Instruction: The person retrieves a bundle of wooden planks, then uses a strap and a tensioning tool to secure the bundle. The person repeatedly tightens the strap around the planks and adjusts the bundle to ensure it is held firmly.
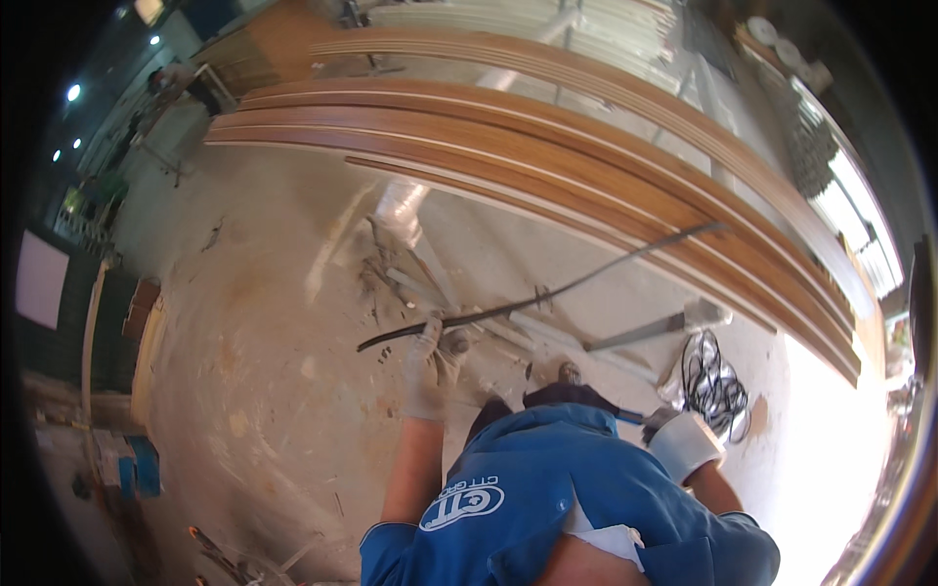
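My left hand (427,369), in a pale work glove, is closed around a long thin dark rod (586,281). The rod slants from the floor near my hand up to the right, toward the wooden boards. My right hand (684,444), in a white glove, is low at my right side and grips a short dark tool handle (627,416) that points left. What the tool is cannot be made out. My blue work shirt (547,488) fills the lower middle of the view.
Long wooden boards (547,146) lie stacked across the top and right. A coil of black cable (711,376) sits by my right hand. Metal bars and pipes (645,332) lie on the dusty concrete floor. A blue box (137,467) stands at the far left.
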